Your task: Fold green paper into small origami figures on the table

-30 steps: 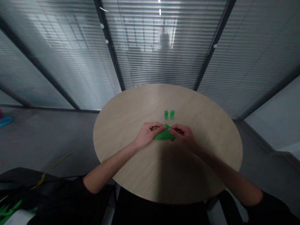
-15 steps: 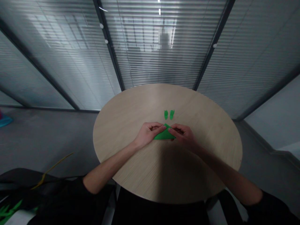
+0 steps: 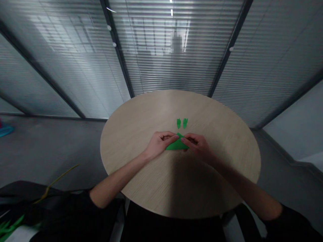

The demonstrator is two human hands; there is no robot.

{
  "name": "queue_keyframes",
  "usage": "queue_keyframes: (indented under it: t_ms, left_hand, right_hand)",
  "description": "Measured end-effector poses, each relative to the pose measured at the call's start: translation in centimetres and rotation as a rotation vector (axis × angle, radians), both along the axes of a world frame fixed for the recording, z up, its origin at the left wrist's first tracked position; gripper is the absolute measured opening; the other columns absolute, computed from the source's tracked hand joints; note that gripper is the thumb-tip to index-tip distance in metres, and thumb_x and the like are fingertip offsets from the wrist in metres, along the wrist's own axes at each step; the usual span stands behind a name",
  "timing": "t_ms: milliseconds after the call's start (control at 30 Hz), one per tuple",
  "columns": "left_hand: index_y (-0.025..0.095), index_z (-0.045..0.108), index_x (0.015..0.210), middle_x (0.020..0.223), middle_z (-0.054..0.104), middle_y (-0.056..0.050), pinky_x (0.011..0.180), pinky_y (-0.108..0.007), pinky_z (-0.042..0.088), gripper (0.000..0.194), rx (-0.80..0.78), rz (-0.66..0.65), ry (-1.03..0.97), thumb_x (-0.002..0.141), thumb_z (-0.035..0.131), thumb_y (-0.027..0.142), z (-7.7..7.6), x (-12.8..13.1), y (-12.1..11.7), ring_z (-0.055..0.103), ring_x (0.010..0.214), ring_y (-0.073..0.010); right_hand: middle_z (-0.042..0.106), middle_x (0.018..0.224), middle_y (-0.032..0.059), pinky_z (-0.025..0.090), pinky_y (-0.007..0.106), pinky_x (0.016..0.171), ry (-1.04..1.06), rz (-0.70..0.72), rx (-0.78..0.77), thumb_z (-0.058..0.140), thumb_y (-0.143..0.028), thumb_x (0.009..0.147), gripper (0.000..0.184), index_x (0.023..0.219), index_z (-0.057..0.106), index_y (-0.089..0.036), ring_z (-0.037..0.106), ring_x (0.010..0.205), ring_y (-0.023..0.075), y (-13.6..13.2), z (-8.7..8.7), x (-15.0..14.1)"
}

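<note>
A green sheet of paper (image 3: 176, 146), folded into a triangle, is held between my two hands over the middle of the table. My left hand (image 3: 161, 143) grips its upper left side, thumb on top near the peak. From the other side my right hand (image 3: 197, 144) pinches the upper right slope, with a fingertip showing below the bottom edge. Both thumbs lie close together near the top corner. Just beyond the hands, two small green leaf-like pieces (image 3: 178, 123) lie side by side on the tabletop.
The round wooden table (image 3: 141, 114) stands before a glass partition with blinds (image 3: 174, 74). At lower left are a yellow strand (image 3: 62, 175) and blurred green strips (image 3: 12, 226) by a dark chair. A blue object (image 3: 6, 130) rests on the floor at far left.
</note>
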State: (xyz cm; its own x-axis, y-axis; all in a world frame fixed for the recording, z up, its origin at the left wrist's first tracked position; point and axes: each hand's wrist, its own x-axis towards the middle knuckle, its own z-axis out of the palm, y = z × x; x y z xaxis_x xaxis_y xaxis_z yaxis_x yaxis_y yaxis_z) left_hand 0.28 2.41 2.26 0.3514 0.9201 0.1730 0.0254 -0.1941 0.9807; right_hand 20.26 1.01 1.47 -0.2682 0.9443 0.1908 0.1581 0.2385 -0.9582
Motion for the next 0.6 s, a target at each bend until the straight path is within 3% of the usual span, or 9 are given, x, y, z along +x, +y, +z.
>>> queue_keyframes:
  t_ms: [133, 300, 467, 600]
  left_hand:
    - [0.014, 0.078, 0.085, 0.075, 0.074, -0.003, 0.057, -0.022, 0.044, 0.023, -0.026, 0.025, 0.002, 0.086, 0.073, 0.036, 0.1, 0.0, 0.0, 0.06, 0.062, -0.0116]
    - [0.014, 0.078, 0.083, 0.071, 0.072, -0.002, 0.053, -0.021, 0.039, 0.02, -0.059, 0.085, -0.014, 0.085, 0.073, 0.033, 0.0, -0.1, 0.1, 0.055, 0.057, -0.0094]
    - [0.014, 0.078, 0.084, 0.076, 0.074, -0.003, 0.055, -0.021, 0.041, 0.021, -0.041, 0.065, -0.01, 0.085, 0.073, 0.035, -0.2, -0.1, 0.3, 0.058, 0.061, -0.0106]
    - [0.014, 0.078, 0.085, 0.075, 0.075, -0.004, 0.055, -0.022, 0.042, 0.022, -0.039, 0.073, -0.019, 0.084, 0.074, 0.036, -0.1, -0.4, 0.4, 0.059, 0.06, -0.0109]
  right_hand:
    - [0.064, 0.066, 0.0008, 0.049, 0.025, 0.053, 0.015, 0.008, -0.026, 0.066, -0.055, 0.086, 0.037, 0.082, 0.068, -0.018, 0.061, 0.055, 0.0133, 0.3, -0.2, 0.1]
    - [0.062, 0.063, 0.0015, 0.051, 0.028, 0.054, 0.036, 0.038, -0.163, 0.051, -0.068, 0.09, 0.052, 0.081, 0.066, -0.019, 0.061, 0.055, 0.0153, 0.6, 0.2, 0.6]
    - [0.063, 0.061, 0.001, 0.045, 0.026, 0.053, -0.11, 0.119, -0.184, 0.069, -0.057, 0.083, 0.04, 0.077, 0.065, -0.017, 0.058, 0.054, 0.0128, 0.3, 0.4, 0.9]
    - [0.062, 0.06, 0.001, 0.043, 0.025, 0.051, -0.142, 0.113, -0.201, 0.07, -0.054, 0.083, 0.039, 0.072, 0.064, -0.017, 0.056, 0.052, 0.0119, 0.4, 0.1, 1.0]
